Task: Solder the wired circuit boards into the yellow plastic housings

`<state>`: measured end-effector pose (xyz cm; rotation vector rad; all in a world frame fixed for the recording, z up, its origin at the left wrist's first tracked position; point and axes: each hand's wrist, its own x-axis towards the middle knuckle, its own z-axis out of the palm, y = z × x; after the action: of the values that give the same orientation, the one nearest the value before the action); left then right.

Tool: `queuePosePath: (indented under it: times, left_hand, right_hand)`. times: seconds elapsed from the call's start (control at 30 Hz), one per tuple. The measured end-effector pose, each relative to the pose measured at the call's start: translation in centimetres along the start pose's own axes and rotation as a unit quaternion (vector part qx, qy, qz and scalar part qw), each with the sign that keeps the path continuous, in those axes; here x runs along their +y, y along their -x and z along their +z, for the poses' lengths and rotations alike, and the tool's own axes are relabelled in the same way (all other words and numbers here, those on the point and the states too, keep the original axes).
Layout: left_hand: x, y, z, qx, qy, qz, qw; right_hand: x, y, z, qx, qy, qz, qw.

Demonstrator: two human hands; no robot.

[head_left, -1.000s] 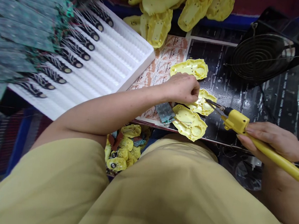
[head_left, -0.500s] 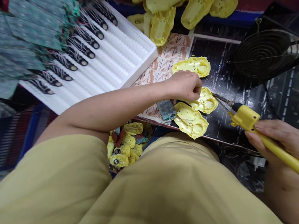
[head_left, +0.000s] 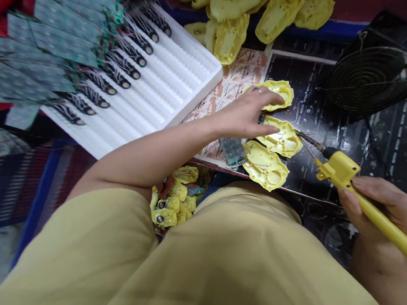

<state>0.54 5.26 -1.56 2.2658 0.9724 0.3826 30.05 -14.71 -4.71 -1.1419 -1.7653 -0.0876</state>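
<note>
The right hand (head_left: 392, 198) grips a yellow soldering tool (head_left: 343, 170). The left hand (head_left: 251, 111) is open over yellow shells (head_left: 281, 141). If the tip (head_left: 307, 140) is hot, a slip could burn that hand.

The table (head_left: 310, 76) carries yellow shells (head_left: 266, 170) and, seemingly, a fan (head_left: 366, 81).

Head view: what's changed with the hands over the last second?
The left hand has opened from closed at the middle shell; its fingers now reach over the far shell. Unclear whether it released anything. The yellow tool in the right hand has drawn back toward the middle shell's edge. Unchanged: that grip, near shell, foam tray and fan.
</note>
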Motion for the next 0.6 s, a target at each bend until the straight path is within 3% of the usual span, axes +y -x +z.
queuePosePath:
  times: [0.13, 0.23, 0.4, 0.5, 0.6]
  left_hand:
    - [-1.6, 0.8, -1.3, 0.03, 0.129, -0.081, 0.988]
    - [-1.7, 0.2, -1.0, 0.028, 0.15, -0.1, 0.983]
    - [-0.7, -1.8, -0.4, 0.043, 0.096, -0.071, 0.992]
    - [-0.4, -1.9, -0.2, 0.013, 0.077, -0.05, 0.996]
    - [0.2, -0.9, 0.5, -0.032, 0.032, -0.018, 0.999]
  right_hand:
    - [0.1, 1.0, -0.4, -0.006, 0.065, 0.041, 0.997]
    - [0.2, 1.4, -0.1, -0.007, 0.101, 0.052, 0.993]
    - [-0.2, 0.8, 0.4, 0.047, 0.02, 0.042, 0.998]
    - [-0.5, 1.4, -0.2, 0.02, 0.006, 0.073, 0.997]
    - [-0.7, 2.2, -0.9, 0.004, 0.064, 0.102, 0.993]
